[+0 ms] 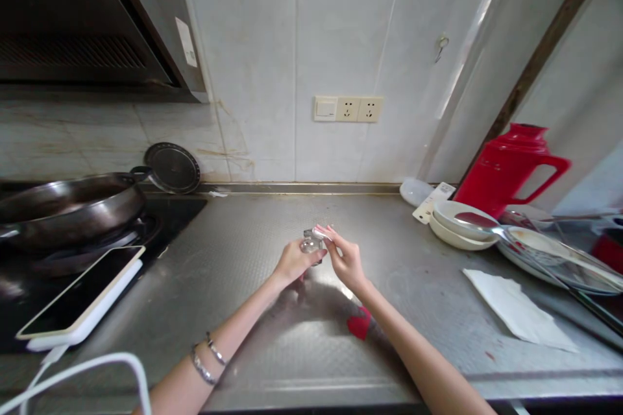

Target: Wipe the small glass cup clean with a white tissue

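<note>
My left hand is closed around a small clear glass jar, held above the steel counter. Its exact shape is partly covered by my fingers. Close beside it, my right hand pinches a small white piece that looks like folded tissue at the jar's upper edge. Whether the tissue touches the glass is too small to tell. Two bracelets circle my left wrist.
At left, a metal pan sits on the stove, with a phone on a white power bank and cable in front. To the right are stacked bowls, plates with utensils, a red thermos and a white napkin.
</note>
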Tool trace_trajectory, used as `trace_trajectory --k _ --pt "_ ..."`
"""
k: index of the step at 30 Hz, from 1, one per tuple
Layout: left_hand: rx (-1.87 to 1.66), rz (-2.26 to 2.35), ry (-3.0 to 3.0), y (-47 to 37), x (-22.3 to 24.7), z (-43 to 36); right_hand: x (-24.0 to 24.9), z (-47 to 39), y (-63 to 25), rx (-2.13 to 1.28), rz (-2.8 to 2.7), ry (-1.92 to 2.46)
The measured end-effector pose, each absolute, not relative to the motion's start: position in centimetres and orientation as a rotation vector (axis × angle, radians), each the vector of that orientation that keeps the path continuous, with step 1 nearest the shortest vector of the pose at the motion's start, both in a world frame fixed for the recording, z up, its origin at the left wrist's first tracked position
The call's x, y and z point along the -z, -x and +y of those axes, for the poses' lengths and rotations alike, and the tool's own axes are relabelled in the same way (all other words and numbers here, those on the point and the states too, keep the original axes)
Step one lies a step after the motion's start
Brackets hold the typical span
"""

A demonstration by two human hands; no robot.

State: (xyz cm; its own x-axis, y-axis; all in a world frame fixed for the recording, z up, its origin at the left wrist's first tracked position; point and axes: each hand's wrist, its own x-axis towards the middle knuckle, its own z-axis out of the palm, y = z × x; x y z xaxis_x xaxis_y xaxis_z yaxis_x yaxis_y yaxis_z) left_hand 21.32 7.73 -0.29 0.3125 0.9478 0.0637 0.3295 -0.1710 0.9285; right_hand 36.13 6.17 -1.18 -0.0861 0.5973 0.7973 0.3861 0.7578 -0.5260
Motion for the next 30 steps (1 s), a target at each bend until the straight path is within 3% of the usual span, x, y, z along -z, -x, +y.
trace_trajectory --k 13,21,30 --pt "-0.833 1.148 -1.588 -20.9 1.5 9.0 0.0 6.3 -36.8 -0.373 -1.311 0.991" --pt "-0.754 1.115 -1.49 -20.7 0.6 8.8 -0.2 6.6 -37.7 -0.795 -1.866 0.738" --pt "-0.667 1.077 -1.394 -20.3 0.2 8.8 1.0 6.8 -36.7 -0.709 -1.834 0.814"
